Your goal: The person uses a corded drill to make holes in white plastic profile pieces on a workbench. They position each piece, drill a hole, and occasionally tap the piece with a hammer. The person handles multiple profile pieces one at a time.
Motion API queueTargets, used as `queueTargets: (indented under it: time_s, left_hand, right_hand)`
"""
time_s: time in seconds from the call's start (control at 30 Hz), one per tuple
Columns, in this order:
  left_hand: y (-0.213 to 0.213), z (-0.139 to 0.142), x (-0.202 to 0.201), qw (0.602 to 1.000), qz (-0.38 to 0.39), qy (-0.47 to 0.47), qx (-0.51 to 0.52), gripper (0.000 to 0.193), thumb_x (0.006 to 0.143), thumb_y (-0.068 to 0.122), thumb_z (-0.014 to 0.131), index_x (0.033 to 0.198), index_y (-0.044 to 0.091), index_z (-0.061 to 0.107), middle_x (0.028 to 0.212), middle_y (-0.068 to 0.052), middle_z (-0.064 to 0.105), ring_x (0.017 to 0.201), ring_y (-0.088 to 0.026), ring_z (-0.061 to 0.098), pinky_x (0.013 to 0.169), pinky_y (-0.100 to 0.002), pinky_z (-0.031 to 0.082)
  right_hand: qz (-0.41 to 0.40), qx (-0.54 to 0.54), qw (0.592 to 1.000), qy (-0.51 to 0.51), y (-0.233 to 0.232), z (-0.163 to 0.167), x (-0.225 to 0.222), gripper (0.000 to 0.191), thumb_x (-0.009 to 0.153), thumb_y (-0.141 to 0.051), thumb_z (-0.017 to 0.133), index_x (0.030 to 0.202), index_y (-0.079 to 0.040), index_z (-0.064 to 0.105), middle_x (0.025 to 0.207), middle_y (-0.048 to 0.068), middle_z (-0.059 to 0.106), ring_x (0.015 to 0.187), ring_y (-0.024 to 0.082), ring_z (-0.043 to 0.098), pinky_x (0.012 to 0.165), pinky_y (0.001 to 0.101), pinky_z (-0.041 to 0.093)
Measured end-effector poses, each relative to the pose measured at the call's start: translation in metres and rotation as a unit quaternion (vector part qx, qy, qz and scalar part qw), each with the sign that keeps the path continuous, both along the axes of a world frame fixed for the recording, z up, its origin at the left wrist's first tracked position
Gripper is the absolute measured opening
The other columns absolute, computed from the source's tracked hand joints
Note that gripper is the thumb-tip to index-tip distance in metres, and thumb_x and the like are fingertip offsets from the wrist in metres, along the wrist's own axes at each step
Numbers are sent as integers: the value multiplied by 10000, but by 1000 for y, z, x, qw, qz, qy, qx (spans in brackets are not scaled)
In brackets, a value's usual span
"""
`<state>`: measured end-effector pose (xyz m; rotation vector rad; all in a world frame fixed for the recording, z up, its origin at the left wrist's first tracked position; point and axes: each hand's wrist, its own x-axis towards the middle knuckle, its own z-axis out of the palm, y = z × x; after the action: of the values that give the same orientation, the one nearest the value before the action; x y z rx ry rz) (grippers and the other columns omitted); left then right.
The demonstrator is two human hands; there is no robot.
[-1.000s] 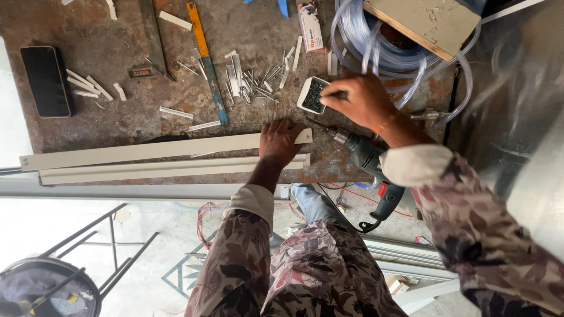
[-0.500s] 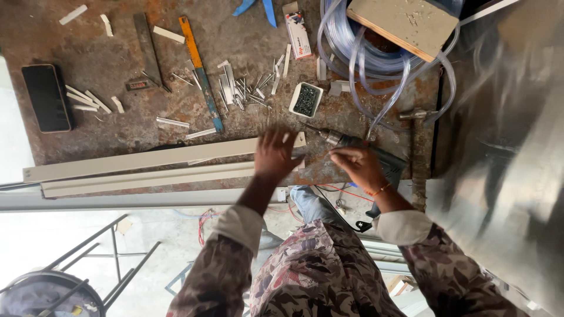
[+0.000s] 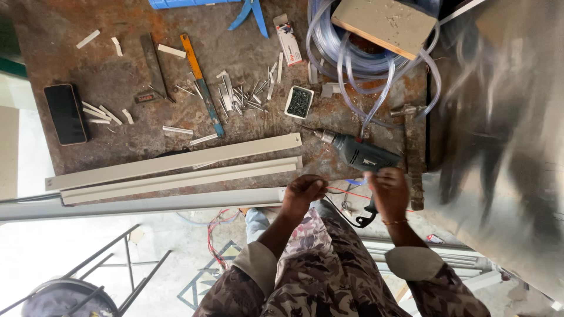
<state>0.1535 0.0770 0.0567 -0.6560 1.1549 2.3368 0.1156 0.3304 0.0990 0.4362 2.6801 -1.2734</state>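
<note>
Head view: looking straight down on a rusty workbench (image 3: 117,76), with the person's patterned sleeves at 6 o'clock.
Right hand: the right hand (image 3: 389,189) is curled around the handle of a grey power drill (image 3: 358,154) – fingers closed on the grip, at about 4 o'clock from the bench's middle.
Drill: it lies nearly flat, with its chuck and bit pointing toward 9 o'clock, the tip just beside the end of the upper white trunking strip (image 3: 176,161).
Left hand: the left hand (image 3: 302,192) is bunched into a loose fist at the bench edge, touching the right end of the lowest long strip (image 3: 141,205); whether it pinches anything small I cannot tell.
Trunking: three long pale strips run from 9 o'clock toward the centre, slightly tilted, the middle strip (image 3: 182,181) lying between the other two.
Screw tray: a small white tray of dark screws (image 3: 299,101) sits at 12 o'clock from the left hand, well apart from it.
Loose bits: scattered nails (image 3: 241,97) lie left of the tray – beside an orange-and-blue rule (image 3: 202,85).
Hose: a coil of clear hose (image 3: 364,58) lies at 1 o'clock under a pale block (image 3: 385,23).
Phone: a black phone (image 3: 65,113) rests at 10 o'clock.
</note>
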Motion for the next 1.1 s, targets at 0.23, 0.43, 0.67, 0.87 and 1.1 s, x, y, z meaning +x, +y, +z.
queueTargets:
  time_s: [0.23,0.43,0.67,0.87,1.1]
  left_hand:
    - [-17,4,15,999,21,-30,15,176,995,86,652,1133,-10,704,994,-78,734,889,-153,711,858,-322,604]
    - [-31,16,15,982,106,72,138,196,1133,94,672,1146,-98,711,968,-112,693,830,-180,642,756,-344,553]
    - [-41,42,-16,962,221,-98,130,102,1014,150,608,1073,72,638,1095,-96,759,1013,-226,750,855,-399,611]
    - [-55,47,0,946,226,-14,232,89,1021,211,657,1006,125,640,1124,-95,744,1014,-228,731,833,-416,589]
    - [-76,44,17,961,209,-19,180,112,1033,206,667,981,114,629,1082,-111,737,986,-235,727,862,-409,607]
  right_hand:
    - [-142,-179,954,-195,27,-17,-23,750,917,-655,723,1019,88,696,836,62,646,731,160,596,645,350,492]
    - [-216,-235,932,-171,27,0,2,638,949,-616,633,1049,9,714,861,65,698,711,160,641,614,332,513]
    - [-213,-302,916,-156,56,37,120,506,1019,-462,561,1121,25,649,850,129,711,684,200,663,598,351,552]
    - [-215,-280,930,-99,45,43,160,455,1025,-376,616,1093,69,674,880,146,722,726,193,671,635,333,551]
    - [-186,-255,946,-77,27,65,170,385,1001,-292,650,1070,87,668,889,152,734,734,179,678,647,319,560]
